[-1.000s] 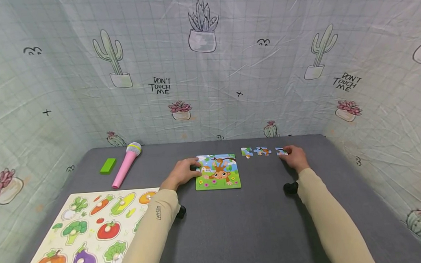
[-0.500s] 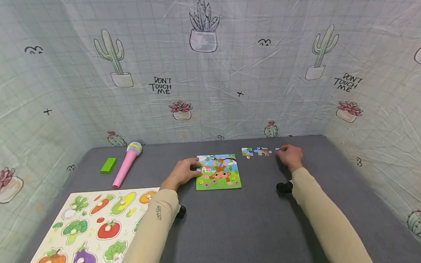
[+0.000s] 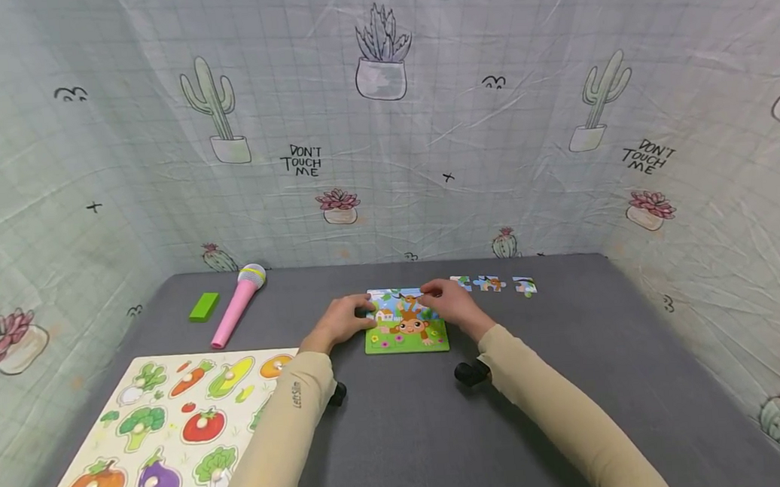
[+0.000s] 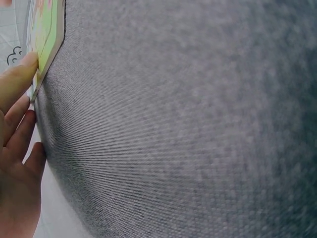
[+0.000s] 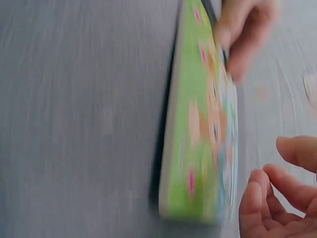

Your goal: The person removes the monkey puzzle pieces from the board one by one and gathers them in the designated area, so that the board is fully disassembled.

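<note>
A square jigsaw puzzle (image 3: pixel 406 340) with a monkey picture lies flat on the grey table, in the middle of the head view. My left hand (image 3: pixel 343 322) holds its left edge, the thumb (image 4: pixel 22 74) on the board and the index finger at the side. Over the upper right part of the puzzle is my right hand (image 3: pixel 455 305). Thumb and fingers stand apart in the right wrist view, with nothing seen between them. Behind that hand lie three loose puzzle pieces: a partly hidden left one (image 3: pixel 462 282), a middle one (image 3: pixel 490 283) and a right one (image 3: pixel 524 285).
A cream vegetable peg board (image 3: pixel 173 440) lies at the front left, partly under my left sleeve. Farther back are a pink toy microphone (image 3: pixel 235 313) and a green block (image 3: pixel 204 307). A printed cloth (image 3: pixel 384 161) hangs behind the table.
My right hand has left the rightmost loose piece and moved left to the puzzle. That piece now lies uncovered. My left hand stays at the puzzle's left edge.
</note>
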{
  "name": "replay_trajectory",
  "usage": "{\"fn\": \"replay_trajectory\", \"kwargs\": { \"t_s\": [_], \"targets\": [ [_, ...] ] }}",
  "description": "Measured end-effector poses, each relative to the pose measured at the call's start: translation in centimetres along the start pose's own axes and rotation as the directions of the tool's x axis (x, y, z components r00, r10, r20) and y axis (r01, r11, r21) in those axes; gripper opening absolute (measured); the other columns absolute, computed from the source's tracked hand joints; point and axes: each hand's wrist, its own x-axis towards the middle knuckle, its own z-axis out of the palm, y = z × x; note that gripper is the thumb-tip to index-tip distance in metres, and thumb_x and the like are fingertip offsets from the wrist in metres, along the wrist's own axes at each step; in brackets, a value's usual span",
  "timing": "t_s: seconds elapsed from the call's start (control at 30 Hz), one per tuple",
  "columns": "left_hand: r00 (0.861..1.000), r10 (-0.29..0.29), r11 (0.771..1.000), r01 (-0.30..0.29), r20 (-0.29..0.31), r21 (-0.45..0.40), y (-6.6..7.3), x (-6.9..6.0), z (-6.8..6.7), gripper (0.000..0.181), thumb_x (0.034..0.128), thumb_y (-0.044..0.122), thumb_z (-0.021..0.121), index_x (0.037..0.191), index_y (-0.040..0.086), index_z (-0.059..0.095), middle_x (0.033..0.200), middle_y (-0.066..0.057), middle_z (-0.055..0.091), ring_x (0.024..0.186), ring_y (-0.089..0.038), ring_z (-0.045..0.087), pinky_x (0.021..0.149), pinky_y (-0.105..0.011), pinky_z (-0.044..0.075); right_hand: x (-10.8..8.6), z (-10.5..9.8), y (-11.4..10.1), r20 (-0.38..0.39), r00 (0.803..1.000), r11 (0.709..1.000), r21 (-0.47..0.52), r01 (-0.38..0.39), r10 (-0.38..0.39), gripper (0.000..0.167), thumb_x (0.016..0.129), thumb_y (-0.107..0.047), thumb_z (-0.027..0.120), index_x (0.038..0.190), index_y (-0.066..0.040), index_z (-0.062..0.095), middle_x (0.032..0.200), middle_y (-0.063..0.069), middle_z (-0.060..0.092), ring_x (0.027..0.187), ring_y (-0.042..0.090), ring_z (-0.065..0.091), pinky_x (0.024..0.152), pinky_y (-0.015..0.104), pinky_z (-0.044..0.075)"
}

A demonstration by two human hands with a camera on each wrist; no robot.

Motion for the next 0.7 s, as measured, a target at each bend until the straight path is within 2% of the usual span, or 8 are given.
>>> {"fn": "replay_trajectory", "kwargs": {
  "t_s": [0.13, 0.27, 0.43, 0.7],
  "targets": [
    [1.000, 0.017, 1.000, -0.017, -0.015, -0.003, -0.2, 0.0, 0.0, 0.034, 0.0900, 0.021, 0.072, 0.122, 0.009, 0.069, 0.147, -0.009, 0.048, 0.139, -0.032, 0.037, 0.115, -0.047, 0.032, 0.3, 2.3, -1.2, 0.070, 0.996, 0.997, -0.055, 0.063, -0.059, 0.037, 0.098, -0.024, 0.061, 0.129, -0.004, 0.062, 0.119, 0.012, 0.063, 0.109, 0.029, 0.059, 0.089, 0.043, 0.052],
    [0.999, 0.039, 0.999, -0.039, -0.005, -0.002, -0.4, -0.1, 0.1, 0.037, 0.0900, 0.024, 0.073, 0.123, 0.009, 0.068, 0.148, -0.009, 0.047, 0.140, -0.032, 0.036, 0.115, -0.046, 0.032, 0.7, 3.7, -1.4, 0.121, 0.989, 0.985, -0.143, 0.102, -0.085, 0.039, 0.097, -0.024, 0.063, 0.130, -0.005, 0.063, 0.120, 0.011, 0.065, 0.111, 0.027, 0.060, 0.091, 0.041, 0.052],
    [0.997, 0.067, 0.998, -0.067, 0.027, -0.001, -0.4, -0.4, 0.0, 0.045, 0.0881, 0.027, 0.075, 0.127, 0.008, 0.065, 0.152, -0.011, 0.042, 0.141, -0.032, 0.034, 0.115, -0.047, 0.031, 0.9, 4.4, -1.3, 0.128, 0.984, 0.973, -0.177, 0.146, -0.124, 0.038, 0.093, -0.020, 0.067, 0.128, -0.005, 0.065, 0.121, 0.013, 0.065, 0.112, 0.027, 0.060, 0.094, 0.042, 0.051],
    [0.995, 0.085, 0.996, -0.087, 0.056, 0.032, -0.3, -0.6, -0.1, 0.052, 0.0870, 0.030, 0.076, 0.131, 0.006, 0.062, 0.152, -0.014, 0.041, 0.142, -0.032, 0.032, 0.116, -0.047, 0.029, 0.6, 4.8, -1.8, 0.134, 0.977, 0.948, -0.252, 0.194, -0.165, 0.035, 0.090, -0.018, 0.070, 0.122, -0.005, 0.068, 0.115, 0.014, 0.065, 0.104, 0.026, 0.060, 0.089, 0.043, 0.052]
  ]
}}
